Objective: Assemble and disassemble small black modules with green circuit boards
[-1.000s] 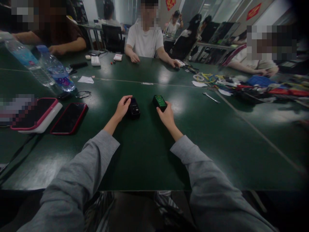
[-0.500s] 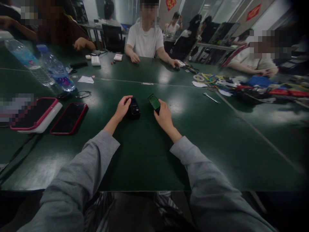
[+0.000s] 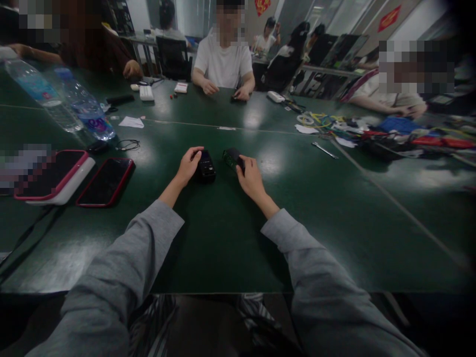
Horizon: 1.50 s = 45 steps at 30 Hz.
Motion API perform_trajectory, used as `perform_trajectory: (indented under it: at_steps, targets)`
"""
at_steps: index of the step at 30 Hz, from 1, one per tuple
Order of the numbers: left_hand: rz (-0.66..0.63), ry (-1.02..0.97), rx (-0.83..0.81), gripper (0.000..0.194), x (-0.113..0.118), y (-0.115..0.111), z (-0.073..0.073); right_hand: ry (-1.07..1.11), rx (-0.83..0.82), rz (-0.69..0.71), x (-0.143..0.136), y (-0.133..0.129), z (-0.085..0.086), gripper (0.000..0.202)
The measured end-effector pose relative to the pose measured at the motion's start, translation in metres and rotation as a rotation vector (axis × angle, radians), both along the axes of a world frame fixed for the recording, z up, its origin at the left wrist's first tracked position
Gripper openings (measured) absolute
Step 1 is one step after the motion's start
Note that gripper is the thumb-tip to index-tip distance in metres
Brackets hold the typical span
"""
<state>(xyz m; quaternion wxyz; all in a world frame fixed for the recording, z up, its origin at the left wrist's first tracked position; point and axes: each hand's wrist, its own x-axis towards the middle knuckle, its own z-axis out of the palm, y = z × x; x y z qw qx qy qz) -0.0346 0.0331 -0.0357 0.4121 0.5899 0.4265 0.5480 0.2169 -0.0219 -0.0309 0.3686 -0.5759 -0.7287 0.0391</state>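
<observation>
With the gap between the two hands as the clock's centre, the left hand [image 3: 188, 167] is curled at nine o'clock against the near flank of a black handheld device [image 3: 207, 166] on the green table [image 3: 223, 228]; I cannot tell whether its fingers truly grip. That pairing looks unchanged over the last second. At three o'clock, the right hand [image 3: 252, 179] is closed round the near end of a black case [image 3: 233, 158] with a green circuit-board face. Here is the main difference: half a second ago the green face was turned broadly up to view, whereas now the case is rolled so that its dark side is uppermost and the green slants toward nine o'clock. Whether the case touches the table I cannot tell. The case and the device are near each other, but apart.

At twelve o'clock, the person in a white T-shirt [image 3: 224, 58] has drawn both hands closer together, one now over a small dark item, leaving a white object [image 3: 275, 96] in plain sight at one o'clock. The red-edged phone [image 3: 105, 182] stays at nine o'clock, the bottles at ten
</observation>
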Motion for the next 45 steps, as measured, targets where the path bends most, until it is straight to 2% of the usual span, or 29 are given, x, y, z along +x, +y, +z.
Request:
perform_trajectory:
  at_steps: [4,9,18,30,38,45]
  targets:
    - [-0.011,0.001,-0.003,0.026,-0.001,0.002,-0.002,0.096,-0.02,-0.046,0.003,0.005,-0.002,0.059]
    - [-0.006,0.007,-0.015,0.026,-0.001,0.004,-0.004,0.136,-0.061,-0.061,0.005,0.007,0.002,0.055]
    - [0.006,0.008,-0.002,0.024,0.001,0.001,0.001,-0.133,0.055,-0.076,-0.005,-0.007,0.018,0.058]
    - [-0.005,0.002,0.02,0.025,-0.002,0.005,-0.006,-0.21,0.01,0.054,-0.012,-0.01,0.013,0.055]
    - [-0.005,-0.003,0.017,0.025,-0.001,0.003,-0.003,-0.136,-0.018,0.058,-0.011,-0.011,0.013,0.051]
    - [0.005,0.019,0.036,0.025,0.0,0.007,-0.007,-0.088,-0.063,0.055,-0.009,-0.008,0.008,0.053]
